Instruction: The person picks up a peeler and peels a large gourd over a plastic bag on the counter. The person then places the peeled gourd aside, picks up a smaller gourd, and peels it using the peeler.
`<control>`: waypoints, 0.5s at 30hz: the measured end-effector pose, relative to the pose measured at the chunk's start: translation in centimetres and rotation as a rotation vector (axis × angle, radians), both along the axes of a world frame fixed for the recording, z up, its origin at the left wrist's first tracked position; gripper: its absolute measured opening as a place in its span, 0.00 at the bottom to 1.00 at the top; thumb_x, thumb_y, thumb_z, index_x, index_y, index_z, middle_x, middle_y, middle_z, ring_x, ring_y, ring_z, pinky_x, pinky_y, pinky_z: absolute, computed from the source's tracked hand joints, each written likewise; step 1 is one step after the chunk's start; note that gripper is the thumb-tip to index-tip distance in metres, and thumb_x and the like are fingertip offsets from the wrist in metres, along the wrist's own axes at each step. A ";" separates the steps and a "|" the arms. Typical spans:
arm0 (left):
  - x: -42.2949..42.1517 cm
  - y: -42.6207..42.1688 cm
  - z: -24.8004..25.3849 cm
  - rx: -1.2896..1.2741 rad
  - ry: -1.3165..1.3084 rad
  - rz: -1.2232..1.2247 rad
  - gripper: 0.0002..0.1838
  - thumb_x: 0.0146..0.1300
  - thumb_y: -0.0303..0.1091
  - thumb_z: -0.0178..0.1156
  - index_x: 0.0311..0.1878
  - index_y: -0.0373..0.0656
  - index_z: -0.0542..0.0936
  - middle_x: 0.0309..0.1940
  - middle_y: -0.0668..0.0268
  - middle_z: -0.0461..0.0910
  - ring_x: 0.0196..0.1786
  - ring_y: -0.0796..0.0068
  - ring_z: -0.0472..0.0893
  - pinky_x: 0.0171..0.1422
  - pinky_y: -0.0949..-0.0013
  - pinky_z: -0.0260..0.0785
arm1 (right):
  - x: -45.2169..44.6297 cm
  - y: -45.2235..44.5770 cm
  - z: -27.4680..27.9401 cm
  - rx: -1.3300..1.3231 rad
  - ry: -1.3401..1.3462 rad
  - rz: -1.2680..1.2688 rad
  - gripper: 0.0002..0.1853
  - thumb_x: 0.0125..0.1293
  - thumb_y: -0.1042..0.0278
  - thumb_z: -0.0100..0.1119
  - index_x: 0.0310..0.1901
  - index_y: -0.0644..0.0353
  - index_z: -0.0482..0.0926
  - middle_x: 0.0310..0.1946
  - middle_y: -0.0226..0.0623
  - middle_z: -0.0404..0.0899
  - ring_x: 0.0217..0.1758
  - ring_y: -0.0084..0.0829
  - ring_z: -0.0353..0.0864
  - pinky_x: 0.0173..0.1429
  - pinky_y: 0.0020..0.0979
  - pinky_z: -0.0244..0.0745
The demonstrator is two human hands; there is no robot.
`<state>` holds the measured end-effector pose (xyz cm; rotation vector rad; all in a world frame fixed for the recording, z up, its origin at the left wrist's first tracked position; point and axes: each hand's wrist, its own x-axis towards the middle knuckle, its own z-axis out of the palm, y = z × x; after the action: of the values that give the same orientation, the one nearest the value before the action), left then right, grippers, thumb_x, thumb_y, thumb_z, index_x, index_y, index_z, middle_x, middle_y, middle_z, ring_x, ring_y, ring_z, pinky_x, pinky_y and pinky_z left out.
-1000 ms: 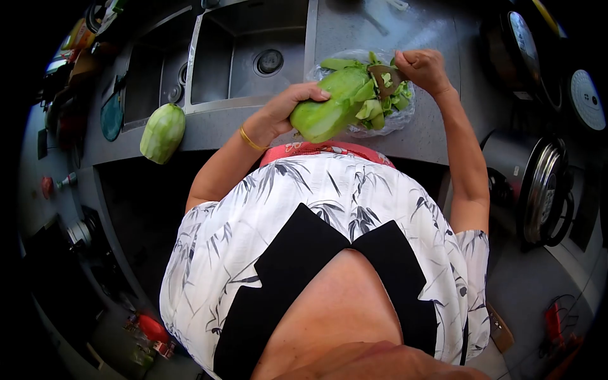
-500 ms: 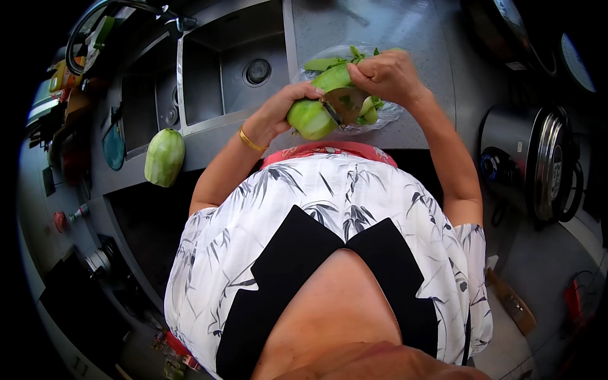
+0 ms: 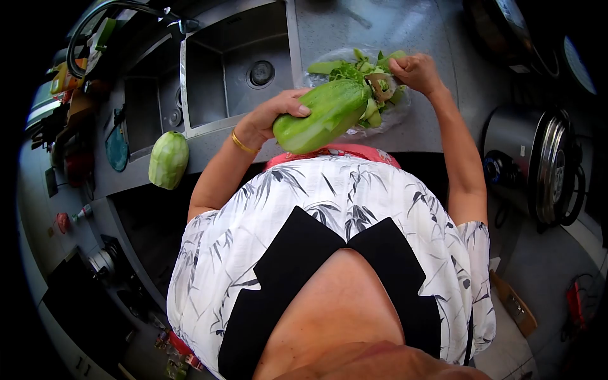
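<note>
A large, oblong green gourd [image 3: 323,117], with paler strips along its side, is gripped by my left hand [image 3: 285,111] near its left end, the thumb lying on top. My right hand [image 3: 416,73] is closed in a fist beyond the gourd's far right end. A knife [image 3: 381,87] with a broad blade extends from that fist towards the gourd, its handle mostly hidden. Beneath them, green peelings [image 3: 345,71] lie on a clear plastic bag [image 3: 396,117]. A second gourd [image 3: 169,160], pale and peeled, rests at the counter's edge on the left.
A double steel sink [image 3: 237,41] with a black faucet [image 3: 120,5] lies to the upper left. On the right stands an electric pressure cooker [image 3: 529,161]. A teal item [image 3: 116,145] is beside the sink. The grey counter [image 3: 405,25] continues behind the bag.
The gourd has turned and tilted, now showing its long side. My right hand has moved right and slightly down with the knife, away from the gourd's surface.
</note>
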<state>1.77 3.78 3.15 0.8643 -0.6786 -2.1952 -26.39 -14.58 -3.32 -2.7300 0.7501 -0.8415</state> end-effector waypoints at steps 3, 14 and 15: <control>0.2 0.2 -0.5 0.093 0.097 0.134 0.31 0.55 0.37 0.59 0.59 0.28 0.68 0.49 0.48 0.78 0.47 0.65 0.83 0.54 0.67 0.76 | -0.4 0.8 -0.9 0.046 -0.025 -0.194 0.22 0.63 0.60 0.54 0.12 0.57 0.68 0.09 0.37 0.66 0.11 0.39 0.66 0.18 0.37 0.62; -4.0 -1.1 1.6 0.335 0.053 0.465 0.20 0.61 0.41 0.55 0.50 0.36 0.76 0.42 0.57 0.82 0.40 0.67 0.84 0.48 0.64 0.78 | 3.4 8.4 8.9 -0.079 -0.210 0.007 0.22 0.60 0.67 0.60 0.10 0.54 0.64 0.07 0.31 0.63 0.08 0.29 0.62 0.18 0.30 0.57; -4.3 -1.1 1.6 0.340 0.046 0.482 0.20 0.61 0.41 0.55 0.50 0.36 0.76 0.43 0.58 0.82 0.41 0.67 0.83 0.49 0.63 0.77 | 3.9 8.9 9.3 -0.100 -0.214 0.049 0.22 0.59 0.68 0.61 0.10 0.54 0.64 0.07 0.30 0.63 0.08 0.29 0.61 0.18 0.30 0.56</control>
<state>-2.56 2.67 4.77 1.0187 -0.0523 -1.9011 -22.47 -5.67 6.02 -2.6727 0.6103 -1.1660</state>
